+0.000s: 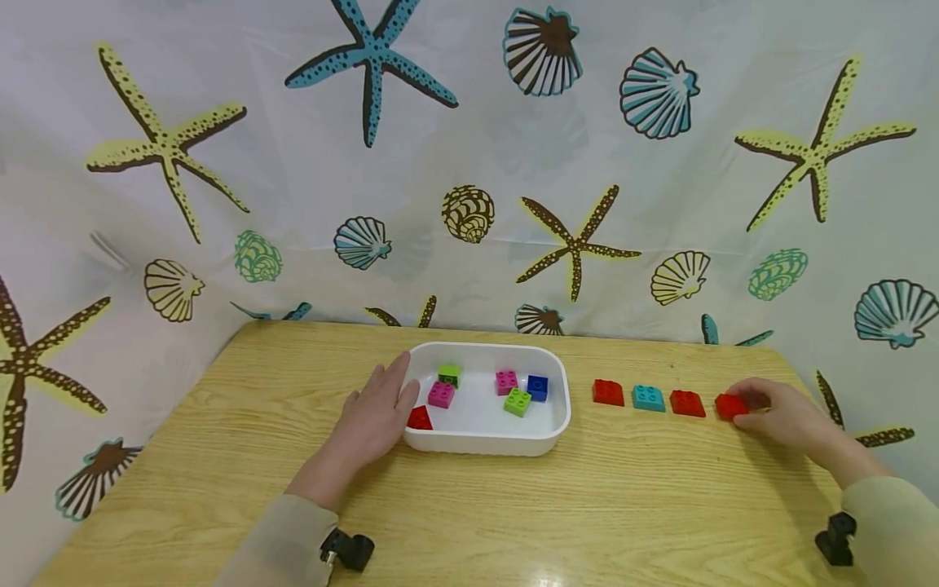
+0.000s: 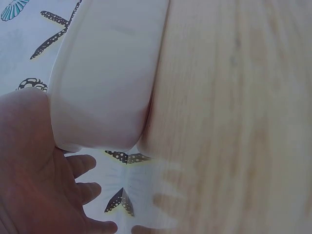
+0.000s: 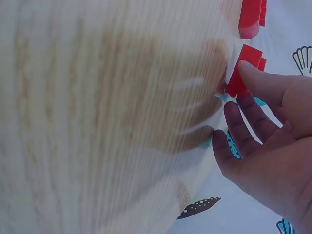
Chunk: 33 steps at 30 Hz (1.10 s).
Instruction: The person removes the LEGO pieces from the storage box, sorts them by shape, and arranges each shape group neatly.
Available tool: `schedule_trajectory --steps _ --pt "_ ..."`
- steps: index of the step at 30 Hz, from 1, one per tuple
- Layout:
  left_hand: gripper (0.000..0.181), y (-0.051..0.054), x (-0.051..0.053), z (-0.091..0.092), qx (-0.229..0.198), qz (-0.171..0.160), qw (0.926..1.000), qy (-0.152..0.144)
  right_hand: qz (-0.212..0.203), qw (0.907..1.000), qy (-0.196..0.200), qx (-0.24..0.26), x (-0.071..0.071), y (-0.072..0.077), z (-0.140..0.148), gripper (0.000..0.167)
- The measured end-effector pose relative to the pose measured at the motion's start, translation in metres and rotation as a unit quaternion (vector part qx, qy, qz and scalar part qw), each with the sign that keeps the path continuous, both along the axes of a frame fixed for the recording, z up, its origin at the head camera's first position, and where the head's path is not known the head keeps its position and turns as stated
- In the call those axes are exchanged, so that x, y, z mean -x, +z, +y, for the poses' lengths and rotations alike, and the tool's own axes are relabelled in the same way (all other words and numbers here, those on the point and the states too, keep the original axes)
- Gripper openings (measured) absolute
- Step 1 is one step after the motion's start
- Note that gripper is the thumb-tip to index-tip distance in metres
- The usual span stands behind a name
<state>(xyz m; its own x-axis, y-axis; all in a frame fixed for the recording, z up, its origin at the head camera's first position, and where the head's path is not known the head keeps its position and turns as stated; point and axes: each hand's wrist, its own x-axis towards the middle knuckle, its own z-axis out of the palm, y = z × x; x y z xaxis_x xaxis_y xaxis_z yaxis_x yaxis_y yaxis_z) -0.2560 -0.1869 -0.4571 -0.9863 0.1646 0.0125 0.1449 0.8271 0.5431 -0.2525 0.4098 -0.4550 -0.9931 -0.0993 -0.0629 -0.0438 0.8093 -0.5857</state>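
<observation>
At the right end of a row on the table, my right hand (image 1: 788, 416) pinches a red toy brick (image 1: 729, 407) between thumb and fingers. The right wrist view shows the thumb on this red brick's side (image 3: 240, 75); the other fingers are spread below it. To its left lie a red brick (image 1: 687, 403), a light blue brick (image 1: 649, 398) and another red brick (image 1: 607, 392). My left hand (image 1: 377, 416) rests with extended fingers against the left end of a white tray (image 1: 484, 443). In the left wrist view the tray's outer wall (image 2: 105, 83) is beside the thumb.
Loose bricks lie inside the tray: a red one (image 1: 420, 418), a blue one (image 1: 538, 387), two pink (image 1: 441, 395) and two green (image 1: 517, 401). A curtain (image 1: 455, 277) printed with shells and starfish hangs behind the wooden table (image 1: 557, 514).
</observation>
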Motion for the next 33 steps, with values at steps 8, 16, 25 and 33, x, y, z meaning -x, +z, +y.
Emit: schedule_trajectory --steps 8,16,25,33 --pt "0.07 0.0039 -0.003 0.0014 -0.005 0.0 1.0 0.001 0.001 0.9999 0.011 -0.008 0.0022 -0.0005 -0.0022 0.041" --pt "0.07 0.0046 -0.0036 0.0017 -0.007 0.002 1.0 0.001 -0.009 0.9998 0.015 -0.011 0.0034 0.0025 -0.0048 0.04" --pt "0.07 0.0013 -0.0018 0.0007 -0.005 -0.001 1.0 0.001 -0.016 0.9997 0.018 -0.002 0.0031 -0.0003 -0.0028 0.04" --pt "0.071 0.0012 -0.0015 0.0005 -0.002 -0.001 1.0 0.003 -0.009 0.9997 0.015 -0.016 0.0017 0.0006 -0.0049 0.056"
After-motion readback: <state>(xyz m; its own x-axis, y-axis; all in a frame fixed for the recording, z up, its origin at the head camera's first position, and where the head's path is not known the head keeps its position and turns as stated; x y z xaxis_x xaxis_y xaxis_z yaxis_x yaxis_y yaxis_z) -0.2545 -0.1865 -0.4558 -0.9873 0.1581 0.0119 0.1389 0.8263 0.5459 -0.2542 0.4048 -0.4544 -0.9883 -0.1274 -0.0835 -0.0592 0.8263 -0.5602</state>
